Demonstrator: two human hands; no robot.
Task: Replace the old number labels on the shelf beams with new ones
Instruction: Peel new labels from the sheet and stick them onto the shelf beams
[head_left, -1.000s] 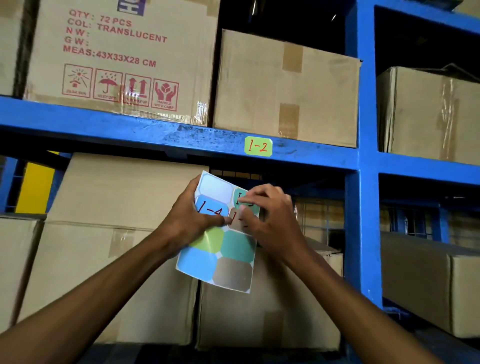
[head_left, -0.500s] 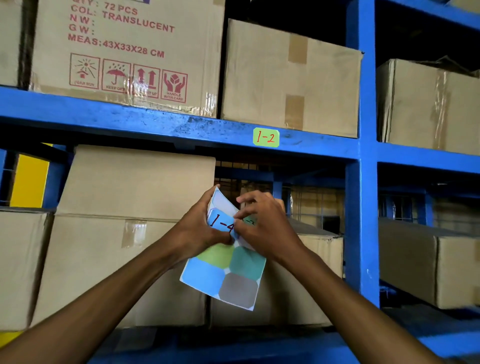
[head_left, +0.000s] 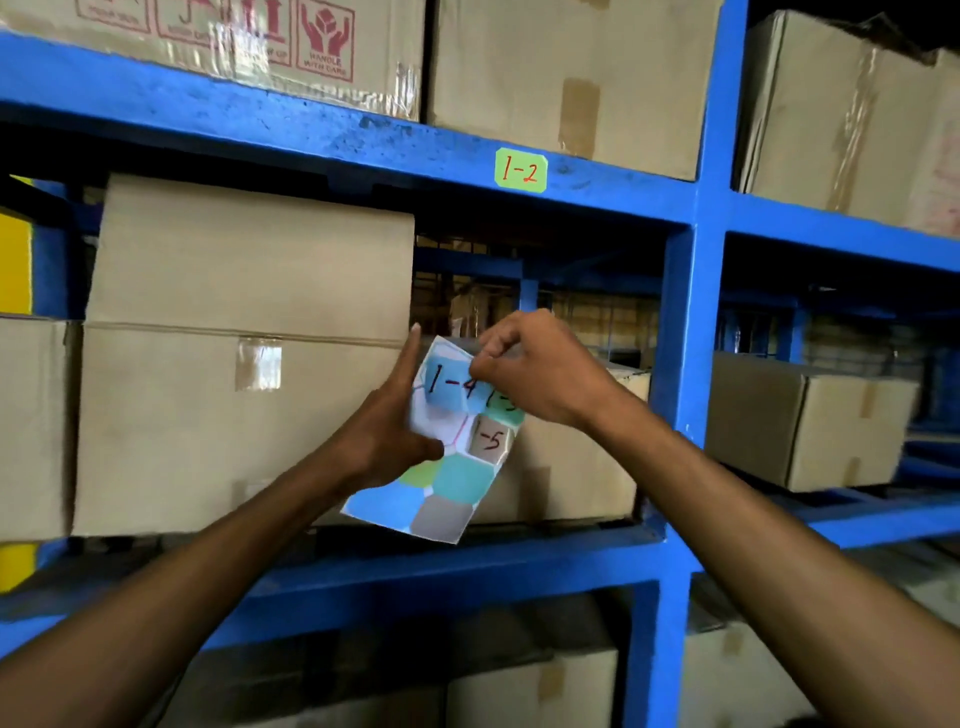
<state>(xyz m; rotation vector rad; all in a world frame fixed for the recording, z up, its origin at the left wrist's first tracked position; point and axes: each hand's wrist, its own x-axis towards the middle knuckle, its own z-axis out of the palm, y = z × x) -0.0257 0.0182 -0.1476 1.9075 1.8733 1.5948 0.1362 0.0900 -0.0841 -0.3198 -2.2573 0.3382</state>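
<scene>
Left hand (head_left: 387, 439) grips the sticker sheet (head_left: 441, 488), fingers pressed on it. Right hand (head_left: 540, 371) fingers pinch the blue 1-4 label (head_left: 449, 387). Green 1-2 label (head_left: 520, 170) sits on the beam (head_left: 311, 130).

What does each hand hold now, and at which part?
The left hand holds the sticker sheet at its left edge. The right hand pinches the blue 1-4 label at its right edge.

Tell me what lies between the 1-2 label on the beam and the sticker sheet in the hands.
In the head view, below the 1-2 label comes only the dark open shelf bay, then the right hand over the sticker sheet.
</scene>
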